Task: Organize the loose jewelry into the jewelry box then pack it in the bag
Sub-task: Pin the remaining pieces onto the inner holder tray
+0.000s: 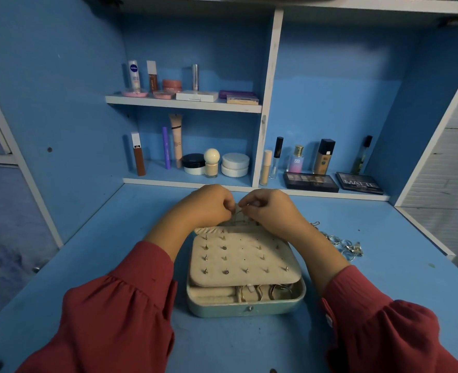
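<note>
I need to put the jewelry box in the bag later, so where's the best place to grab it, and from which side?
Once the lid is shut, grip the jewelry box by its two short sides, one hand coming from the left and one from the right. It lies flat and wide with rounded corners, too wide for one hand, I judge. The rings lie close on its right, so come in low there.

- "NIVEA" reads in white on a round dark-blue badge on the white bottle (134, 74), far left on the upper shelf.
- "SB" stands on the pink-and-blue perfume bottle (297, 159), in the right compartment.
- "MATTE" reads in large pale letters on the dark palette (359, 183), far right.
- The pink jar (171, 85) bears small lettering, too blurred to read.
</note>
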`<action>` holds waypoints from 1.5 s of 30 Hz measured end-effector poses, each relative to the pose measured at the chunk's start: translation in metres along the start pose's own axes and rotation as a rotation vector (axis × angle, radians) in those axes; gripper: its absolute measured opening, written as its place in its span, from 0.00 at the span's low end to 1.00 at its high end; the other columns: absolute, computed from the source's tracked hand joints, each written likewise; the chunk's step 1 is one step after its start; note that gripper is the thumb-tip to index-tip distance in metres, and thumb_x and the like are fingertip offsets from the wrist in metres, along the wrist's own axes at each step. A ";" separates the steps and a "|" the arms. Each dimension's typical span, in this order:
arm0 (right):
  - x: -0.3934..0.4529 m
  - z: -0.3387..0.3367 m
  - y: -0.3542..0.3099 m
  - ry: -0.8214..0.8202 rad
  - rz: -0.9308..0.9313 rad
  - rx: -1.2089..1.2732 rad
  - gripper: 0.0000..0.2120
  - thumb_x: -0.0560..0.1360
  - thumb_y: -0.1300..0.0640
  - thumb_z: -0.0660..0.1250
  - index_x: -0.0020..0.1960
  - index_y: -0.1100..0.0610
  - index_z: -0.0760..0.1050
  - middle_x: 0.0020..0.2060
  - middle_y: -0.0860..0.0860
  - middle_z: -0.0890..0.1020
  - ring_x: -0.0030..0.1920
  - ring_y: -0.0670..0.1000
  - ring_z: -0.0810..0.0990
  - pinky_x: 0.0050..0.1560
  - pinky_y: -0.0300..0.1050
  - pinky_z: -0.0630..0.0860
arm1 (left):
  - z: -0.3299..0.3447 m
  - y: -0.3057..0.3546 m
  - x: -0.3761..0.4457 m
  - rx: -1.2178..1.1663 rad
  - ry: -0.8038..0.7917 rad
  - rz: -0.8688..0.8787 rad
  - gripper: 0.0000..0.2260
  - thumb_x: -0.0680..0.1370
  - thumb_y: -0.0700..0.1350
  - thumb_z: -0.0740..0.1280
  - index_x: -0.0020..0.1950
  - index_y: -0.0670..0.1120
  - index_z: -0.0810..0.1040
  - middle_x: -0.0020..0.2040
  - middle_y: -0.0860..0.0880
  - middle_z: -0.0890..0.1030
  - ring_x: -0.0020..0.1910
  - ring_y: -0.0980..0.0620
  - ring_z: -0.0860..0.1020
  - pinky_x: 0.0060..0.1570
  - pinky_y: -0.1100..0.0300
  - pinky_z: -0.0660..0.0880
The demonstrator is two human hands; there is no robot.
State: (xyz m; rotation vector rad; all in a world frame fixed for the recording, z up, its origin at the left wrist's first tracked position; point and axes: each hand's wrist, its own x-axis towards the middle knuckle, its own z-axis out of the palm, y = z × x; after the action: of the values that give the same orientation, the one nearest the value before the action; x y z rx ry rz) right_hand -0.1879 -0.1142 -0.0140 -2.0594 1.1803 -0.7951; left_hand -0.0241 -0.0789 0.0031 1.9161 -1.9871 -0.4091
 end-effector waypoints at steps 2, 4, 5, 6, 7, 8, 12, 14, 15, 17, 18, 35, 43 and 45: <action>-0.001 0.000 -0.003 -0.012 0.006 0.091 0.07 0.74 0.62 0.68 0.44 0.50 0.81 0.33 0.55 0.83 0.34 0.44 0.79 0.36 0.33 0.74 | -0.003 0.001 -0.001 -0.068 0.001 0.017 0.07 0.75 0.39 0.66 0.48 0.47 0.83 0.47 0.50 0.82 0.48 0.51 0.79 0.54 0.51 0.77; -0.002 0.000 -0.004 -0.024 0.009 0.167 0.07 0.74 0.64 0.68 0.45 0.52 0.80 0.33 0.52 0.84 0.32 0.41 0.80 0.33 0.30 0.73 | -0.004 0.000 -0.001 -0.130 0.009 0.025 0.05 0.75 0.40 0.67 0.46 0.48 0.82 0.46 0.51 0.82 0.47 0.52 0.79 0.54 0.52 0.77; -0.002 0.000 -0.005 -0.026 0.007 0.190 0.07 0.74 0.65 0.68 0.45 0.53 0.80 0.33 0.51 0.84 0.31 0.41 0.80 0.33 0.30 0.73 | -0.004 0.000 -0.001 -0.158 0.011 0.025 0.05 0.75 0.40 0.68 0.46 0.48 0.82 0.45 0.52 0.82 0.47 0.52 0.79 0.54 0.53 0.77; -0.002 0.000 -0.005 -0.025 0.008 0.201 0.08 0.73 0.65 0.69 0.44 0.53 0.79 0.33 0.51 0.84 0.30 0.41 0.80 0.33 0.30 0.73 | -0.004 -0.001 -0.002 -0.181 0.012 0.026 0.04 0.75 0.40 0.68 0.45 0.48 0.82 0.44 0.52 0.82 0.47 0.53 0.79 0.53 0.53 0.78; -0.001 0.000 -0.004 -0.020 0.012 0.200 0.08 0.73 0.66 0.69 0.44 0.53 0.79 0.32 0.50 0.84 0.30 0.41 0.80 0.34 0.31 0.74 | -0.004 -0.001 -0.002 -0.199 0.012 0.026 0.04 0.75 0.40 0.69 0.45 0.48 0.82 0.43 0.52 0.82 0.46 0.53 0.80 0.53 0.54 0.78; -0.001 0.001 -0.002 -0.014 0.015 0.181 0.08 0.72 0.66 0.69 0.44 0.53 0.79 0.32 0.49 0.84 0.31 0.41 0.80 0.36 0.33 0.76 | -0.003 -0.001 -0.002 -0.212 0.011 0.027 0.05 0.74 0.39 0.69 0.44 0.48 0.82 0.42 0.52 0.82 0.46 0.53 0.80 0.52 0.54 0.78; -0.001 0.002 0.001 -0.036 -0.025 -0.046 0.08 0.73 0.62 0.69 0.48 0.51 0.80 0.36 0.47 0.84 0.40 0.43 0.81 0.40 0.35 0.74 | 0.000 0.000 -0.002 -0.195 -0.016 0.026 0.06 0.74 0.36 0.69 0.44 0.47 0.81 0.39 0.54 0.80 0.45 0.52 0.80 0.52 0.55 0.77; 0.001 0.002 0.002 -0.064 -0.029 -0.095 0.08 0.74 0.60 0.68 0.49 0.49 0.80 0.38 0.46 0.83 0.40 0.43 0.79 0.38 0.35 0.72 | 0.000 -0.001 -0.001 -0.180 -0.026 0.013 0.07 0.74 0.35 0.68 0.45 0.47 0.82 0.39 0.55 0.80 0.46 0.52 0.80 0.54 0.55 0.77; 0.002 0.001 0.002 -0.073 -0.022 -0.099 0.08 0.75 0.60 0.67 0.49 0.48 0.79 0.38 0.46 0.83 0.40 0.43 0.79 0.38 0.36 0.72 | 0.000 -0.001 -0.001 -0.184 -0.028 0.008 0.07 0.74 0.35 0.68 0.46 0.47 0.82 0.39 0.55 0.80 0.46 0.52 0.80 0.54 0.55 0.77; 0.003 -0.001 0.003 -0.077 -0.014 -0.108 0.10 0.75 0.60 0.65 0.48 0.47 0.79 0.39 0.45 0.84 0.41 0.45 0.80 0.41 0.40 0.75 | -0.001 -0.001 -0.002 -0.193 -0.037 0.005 0.07 0.74 0.36 0.69 0.46 0.48 0.81 0.40 0.55 0.80 0.46 0.52 0.80 0.54 0.55 0.77; 0.004 -0.003 0.004 -0.076 -0.017 -0.130 0.09 0.75 0.60 0.65 0.47 0.46 0.79 0.39 0.45 0.84 0.42 0.46 0.80 0.44 0.42 0.75 | -0.001 -0.001 -0.003 -0.189 -0.048 0.007 0.07 0.74 0.36 0.70 0.46 0.48 0.81 0.40 0.55 0.79 0.46 0.53 0.79 0.54 0.56 0.77; 0.008 0.003 0.005 -0.254 -0.091 -0.622 0.13 0.80 0.52 0.58 0.52 0.55 0.79 0.54 0.53 0.74 0.58 0.54 0.68 0.55 0.48 0.66 | 0.003 -0.001 -0.005 -0.209 -0.204 0.007 0.03 0.75 0.40 0.71 0.48 0.46 0.82 0.39 0.53 0.80 0.39 0.57 0.77 0.42 0.64 0.74; 0.009 0.007 0.009 -0.170 -0.088 -0.680 0.17 0.80 0.50 0.56 0.52 0.60 0.79 0.54 0.53 0.73 0.57 0.55 0.66 0.53 0.46 0.61 | 0.006 0.004 -0.005 -0.080 -0.226 -0.029 0.16 0.80 0.50 0.63 0.36 0.43 0.71 0.31 0.50 0.67 0.30 0.55 0.64 0.31 0.61 0.61; 0.006 0.005 0.006 -0.122 -0.116 -0.683 0.19 0.80 0.48 0.57 0.49 0.60 0.80 0.51 0.54 0.74 0.56 0.55 0.67 0.53 0.46 0.62 | 0.008 0.006 -0.005 -0.055 -0.229 -0.037 0.18 0.81 0.50 0.62 0.33 0.44 0.68 0.31 0.50 0.66 0.29 0.55 0.64 0.29 0.61 0.60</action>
State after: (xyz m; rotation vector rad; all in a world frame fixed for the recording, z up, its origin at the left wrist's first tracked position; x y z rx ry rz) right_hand -0.1846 -0.1212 -0.0205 -2.6966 1.4010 -0.3199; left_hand -0.0331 -0.0743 -0.0013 1.9493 -2.0566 -0.7143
